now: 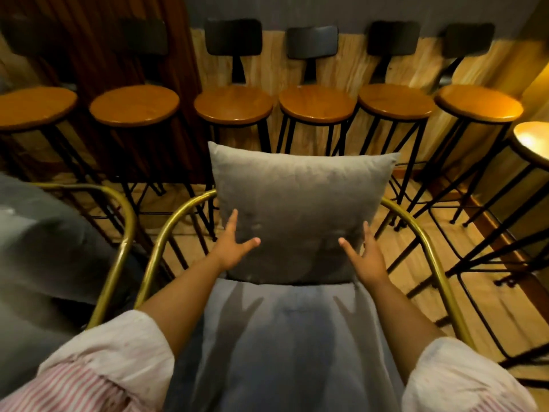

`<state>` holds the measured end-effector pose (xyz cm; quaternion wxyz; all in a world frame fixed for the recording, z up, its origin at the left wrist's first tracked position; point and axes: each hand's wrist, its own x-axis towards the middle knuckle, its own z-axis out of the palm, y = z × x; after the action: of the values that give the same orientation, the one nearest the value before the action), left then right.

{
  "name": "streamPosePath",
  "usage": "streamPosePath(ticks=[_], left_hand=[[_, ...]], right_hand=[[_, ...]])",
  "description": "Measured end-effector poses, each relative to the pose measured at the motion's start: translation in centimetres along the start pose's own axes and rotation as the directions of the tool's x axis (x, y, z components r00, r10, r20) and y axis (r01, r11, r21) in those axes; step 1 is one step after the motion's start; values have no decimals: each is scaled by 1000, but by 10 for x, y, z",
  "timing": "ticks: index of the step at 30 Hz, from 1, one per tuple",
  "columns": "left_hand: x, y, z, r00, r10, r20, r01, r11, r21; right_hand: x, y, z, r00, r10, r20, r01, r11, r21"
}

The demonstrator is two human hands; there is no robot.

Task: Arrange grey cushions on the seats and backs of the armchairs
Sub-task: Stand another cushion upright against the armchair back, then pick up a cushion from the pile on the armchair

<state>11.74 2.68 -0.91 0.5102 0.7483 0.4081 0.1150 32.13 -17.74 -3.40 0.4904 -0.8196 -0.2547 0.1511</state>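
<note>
A grey back cushion (300, 203) stands upright against the back of the armchair in front of me, whose gold metal frame (160, 248) curves round both sides. A grey seat cushion (285, 337) lies flat below it. My left hand (233, 246) rests with spread fingers on the back cushion's lower left part. At its lower right edge is my right hand (367, 257), fingers also apart. Neither hand grips the cushion.
A second gold-framed armchair (126, 233) with grey cushions (44, 263) stands to the left. Behind the chairs is a row of several bar stools (233, 104) with round wooden seats and black legs, along a wood-panelled wall. Another stool (531, 141) is at far right.
</note>
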Motion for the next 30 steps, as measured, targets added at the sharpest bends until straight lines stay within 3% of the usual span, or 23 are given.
streamPosePath(ticks=[3,8,12,18,24,30], left_hand=[[-57,22,-7,1000,-11,10,10,997,78],[-156,37,-43,994,18,-103,-4,991,137],[-223,17,-87,973,-30,-228,59,991,121],[-294,-33,-175,913,-129,-388,174,981,84],[-345,-88,-285,866,-125,-484,199,974,104],[-362,-143,-390,865,-116,-488,248,945,215]], right_hand=[[-33,-34,4,994,-44,97,55,992,-118],[-92,-99,26,938,-163,305,204,973,-109],[-138,-141,59,820,-270,505,336,941,-44],[-195,-205,135,679,-399,616,462,885,64],[-244,-266,239,667,-426,612,484,871,79],[-280,-317,330,741,-390,547,408,908,94]])
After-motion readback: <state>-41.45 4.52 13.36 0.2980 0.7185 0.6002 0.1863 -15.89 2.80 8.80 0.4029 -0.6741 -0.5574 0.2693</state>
